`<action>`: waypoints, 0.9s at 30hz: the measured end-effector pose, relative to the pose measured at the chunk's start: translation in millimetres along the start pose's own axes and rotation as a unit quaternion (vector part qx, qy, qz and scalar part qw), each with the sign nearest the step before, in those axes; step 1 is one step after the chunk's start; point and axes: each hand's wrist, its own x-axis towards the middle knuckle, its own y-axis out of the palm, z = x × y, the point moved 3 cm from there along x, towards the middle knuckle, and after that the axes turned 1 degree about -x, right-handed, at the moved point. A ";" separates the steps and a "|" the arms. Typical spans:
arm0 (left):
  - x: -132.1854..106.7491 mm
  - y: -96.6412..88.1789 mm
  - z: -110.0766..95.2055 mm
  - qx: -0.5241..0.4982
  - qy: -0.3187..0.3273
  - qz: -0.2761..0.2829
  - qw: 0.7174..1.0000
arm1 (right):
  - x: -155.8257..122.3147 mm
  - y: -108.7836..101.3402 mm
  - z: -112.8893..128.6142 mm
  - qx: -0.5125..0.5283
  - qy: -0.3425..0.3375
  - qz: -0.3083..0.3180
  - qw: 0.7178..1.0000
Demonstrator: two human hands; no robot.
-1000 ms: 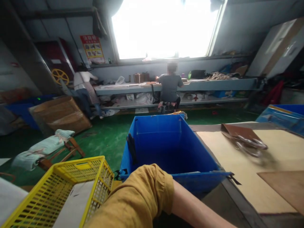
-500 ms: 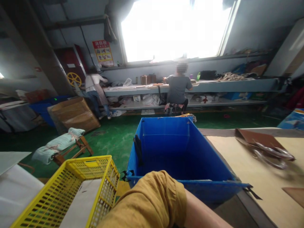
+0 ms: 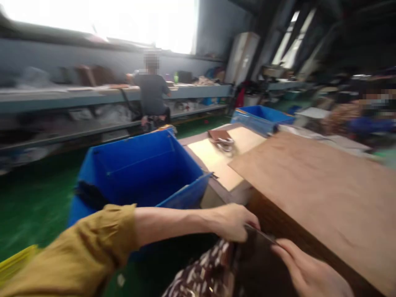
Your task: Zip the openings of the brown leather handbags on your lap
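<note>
In front of me, low in the view, is a dark brown bag with a brown-and-white patterned side and small shiny glints near the bottom. My left hand, reaching across from a mustard sleeve, has its fingers closed over the bag's upper edge. Farther right along that edge, my right hand pinches the dark panel between thumb and fingers. Motion blur softens both hands, and the bag's lower part is cut off by the frame.
An open blue bin stands at left. Beyond it, a brown bag with handles lies on a cream-covered table. A broad brown board extends right. A yellow crate shows at lower left. One person sits at the far bench.
My view has swung right, so the blue bin sits farther left. Both hands and the dark brown bag have come into view; earlier only one sleeved arm showed, its hand out of frame.
</note>
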 end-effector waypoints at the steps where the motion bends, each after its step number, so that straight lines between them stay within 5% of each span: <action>1: 3.5 -1.5 2.1 -0.006 0.032 0.016 0.999 | -7.3 -10.9 -1.4 -0.023 0.037 0.049 0.998; 3: 12.3 -4.2 10.8 -0.037 0.043 0.051 0.997 | -10.6 -22.8 2.1 -0.033 0.082 0.116 0.989; 6: 21.4 0.6 17.5 -0.069 0.018 0.079 0.994 | -6.8 -24.4 6.0 -0.046 0.121 0.137 0.982; 10: 24.1 14.3 9.6 -0.038 0.007 0.050 0.998 | -15.0 -17.8 4.9 -0.050 0.144 0.144 0.978; 17: 29.7 16.7 -0.9 0.062 0.009 0.007 0.998 | -19.1 -14.7 1.0 -0.057 0.131 0.142 0.980; 23: 27.6 17.6 -4.2 0.058 0.021 0.001 0.998 | -9.1 -15.6 7.5 -0.134 0.117 0.132 0.975; 27: 26.9 20.1 -5.9 0.034 0.013 0.009 0.999 | 2.8 -14.3 16.8 -0.084 0.099 0.158 0.979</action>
